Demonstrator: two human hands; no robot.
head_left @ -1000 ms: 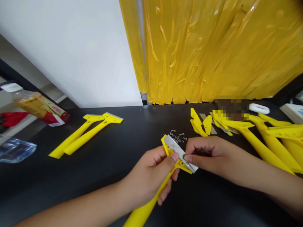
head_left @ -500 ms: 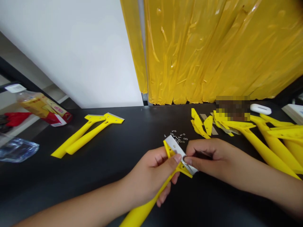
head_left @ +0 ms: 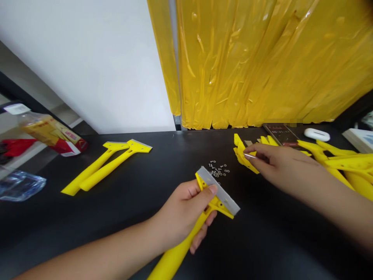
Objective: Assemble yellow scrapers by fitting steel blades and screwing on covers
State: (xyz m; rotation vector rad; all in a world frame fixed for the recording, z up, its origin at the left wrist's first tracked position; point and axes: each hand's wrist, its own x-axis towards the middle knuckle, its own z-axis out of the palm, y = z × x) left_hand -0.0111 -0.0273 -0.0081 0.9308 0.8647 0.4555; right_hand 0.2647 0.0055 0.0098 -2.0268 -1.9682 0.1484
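The fingers of the left hand [head_left: 185, 214] are closed around the neck of a yellow scraper [head_left: 175, 258], the thumb pressed on its wide head and overlapping a flat metal blade [head_left: 225, 195] that lies along the head's front edge. The scraper is at lower centre, held above a black tabletop [head_left: 87, 221], its handle slanting down toward the viewer and out of the frame. The thumb and forefinger of the right hand [head_left: 272, 161] are pinched narrow on a slim silver piece [head_left: 250, 156], too small to identify. That hand is above and just beside some flat yellow plates [head_left: 240, 151], partly covering them. Just beyond the scraper's head is a loose scatter of tiny screws and rings [head_left: 217, 172]. Beyond the right hand lie a dark device [head_left: 282, 134] with a digital timer on its partly blurred screen, and a rounded white case [head_left: 317, 135]. A pile of yellow handles [head_left: 351, 162] fills the right side, near a white box [head_left: 361, 139]. On the left, well apart from the hands, two yellow scrapers [head_left: 107, 168] lie side by side, with a tilted drink bottle [head_left: 52, 130] and crumpled clear plastic [head_left: 25, 186] farther left. Glossy yellow sheeting [head_left: 247, 58] hangs behind, beside a white panel [head_left: 101, 58].
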